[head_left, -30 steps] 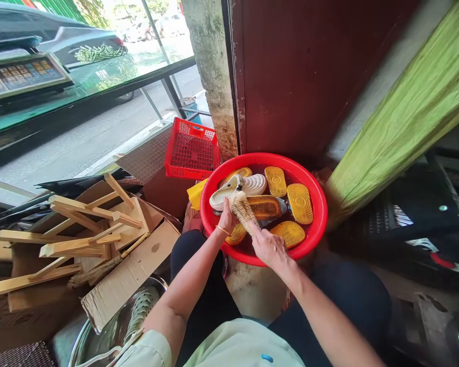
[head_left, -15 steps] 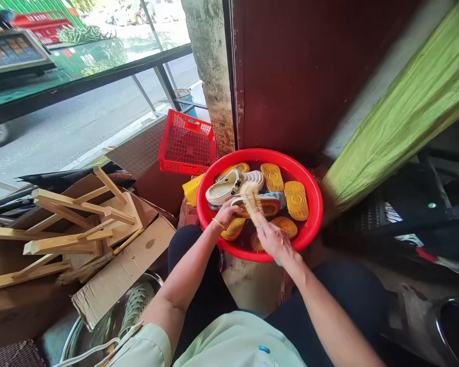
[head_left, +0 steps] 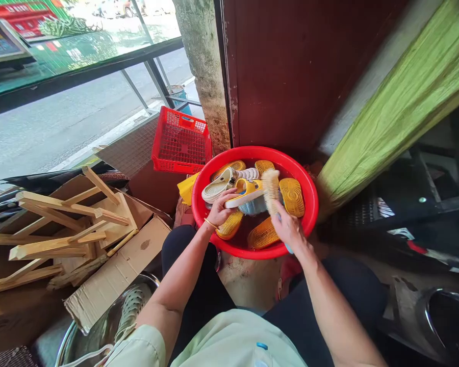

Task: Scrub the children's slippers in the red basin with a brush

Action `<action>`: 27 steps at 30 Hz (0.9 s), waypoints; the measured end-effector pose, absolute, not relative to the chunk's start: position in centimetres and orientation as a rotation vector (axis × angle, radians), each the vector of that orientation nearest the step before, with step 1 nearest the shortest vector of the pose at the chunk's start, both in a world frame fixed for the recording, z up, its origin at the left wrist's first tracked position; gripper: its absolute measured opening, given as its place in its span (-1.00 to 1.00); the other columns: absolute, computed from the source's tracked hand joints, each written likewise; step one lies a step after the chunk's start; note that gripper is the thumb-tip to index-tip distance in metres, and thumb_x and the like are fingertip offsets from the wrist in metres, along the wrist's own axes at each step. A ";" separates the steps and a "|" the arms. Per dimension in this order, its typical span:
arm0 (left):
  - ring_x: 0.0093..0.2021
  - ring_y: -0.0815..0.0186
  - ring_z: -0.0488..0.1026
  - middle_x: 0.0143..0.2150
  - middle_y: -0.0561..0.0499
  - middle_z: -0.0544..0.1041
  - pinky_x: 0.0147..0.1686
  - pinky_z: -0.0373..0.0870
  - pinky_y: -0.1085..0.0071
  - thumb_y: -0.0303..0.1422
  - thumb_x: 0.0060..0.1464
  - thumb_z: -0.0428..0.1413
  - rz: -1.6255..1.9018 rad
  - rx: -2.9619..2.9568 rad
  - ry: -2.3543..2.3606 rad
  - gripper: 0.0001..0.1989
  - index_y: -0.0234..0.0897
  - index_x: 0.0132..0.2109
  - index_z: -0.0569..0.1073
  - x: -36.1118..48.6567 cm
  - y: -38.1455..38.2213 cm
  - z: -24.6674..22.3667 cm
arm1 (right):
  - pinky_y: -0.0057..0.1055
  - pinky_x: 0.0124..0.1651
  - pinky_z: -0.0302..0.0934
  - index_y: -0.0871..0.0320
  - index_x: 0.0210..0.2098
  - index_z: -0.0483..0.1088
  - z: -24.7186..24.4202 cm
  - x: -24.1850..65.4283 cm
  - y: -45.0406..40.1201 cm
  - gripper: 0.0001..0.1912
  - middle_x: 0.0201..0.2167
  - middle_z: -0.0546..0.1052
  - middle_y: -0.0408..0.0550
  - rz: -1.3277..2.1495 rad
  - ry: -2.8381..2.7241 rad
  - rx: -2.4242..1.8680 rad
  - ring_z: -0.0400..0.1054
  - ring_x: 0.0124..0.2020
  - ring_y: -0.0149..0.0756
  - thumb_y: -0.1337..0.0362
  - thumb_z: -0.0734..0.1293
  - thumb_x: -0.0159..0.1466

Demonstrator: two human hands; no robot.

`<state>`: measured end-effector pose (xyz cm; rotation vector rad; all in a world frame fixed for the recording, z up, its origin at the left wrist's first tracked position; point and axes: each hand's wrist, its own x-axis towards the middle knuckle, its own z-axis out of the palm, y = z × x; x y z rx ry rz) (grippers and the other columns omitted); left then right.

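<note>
Head view: the left hand (head_left: 219, 210) is gripping a yellow sandal (head_left: 246, 189), fingers closed round its edge, tilting it up out of the red basin (head_left: 309, 214) so the side faces the brush (head_left: 271, 189). The right hand (head_left: 288, 229) is clasping the brush handle, bristles just beyond its fingers, touching the sandal. Other sandals are lying soles-up below.
</note>
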<state>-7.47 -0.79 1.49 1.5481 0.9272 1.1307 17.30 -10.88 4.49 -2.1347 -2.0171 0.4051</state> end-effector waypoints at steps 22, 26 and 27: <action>0.35 -0.09 0.32 0.32 -0.20 0.39 0.32 0.26 0.03 -0.35 -0.05 0.22 0.677 2.056 0.819 -0.58 -0.18 0.02 0.63 -5.8 -4.2 -0.3 | -0.32 -0.12 0.35 0.09 0.51 0.03 3.4 17.3 -9.8 -0.35 -0.13 0.68 0.13 0.444 -2.082 -2.284 0.58 -0.15 -0.08 0.21 0.14 0.46; 0.18 0.00 0.46 0.11 -0.19 0.57 0.30 0.22 0.03 -0.33 0.15 0.12 0.944 2.008 1.101 -0.65 -0.16 0.06 0.58 -7.0 -2.2 0.5 | -0.35 -0.17 0.33 0.11 0.52 0.01 4.0 17.7 -9.7 -0.35 -0.15 0.68 0.13 0.374 -2.064 -2.250 0.58 -0.17 -0.09 0.19 0.12 0.47; 0.24 -0.03 0.40 0.17 -0.20 0.54 0.34 0.13 -0.02 -0.34 0.14 0.13 0.991 2.009 1.271 -0.63 -0.16 0.10 0.56 -7.3 -1.4 0.6 | -0.36 -0.16 0.33 0.11 0.52 0.00 4.1 17.4 -9.8 -0.34 -0.14 0.68 0.12 0.373 -2.090 -2.211 0.58 -0.16 -0.10 0.19 0.12 0.47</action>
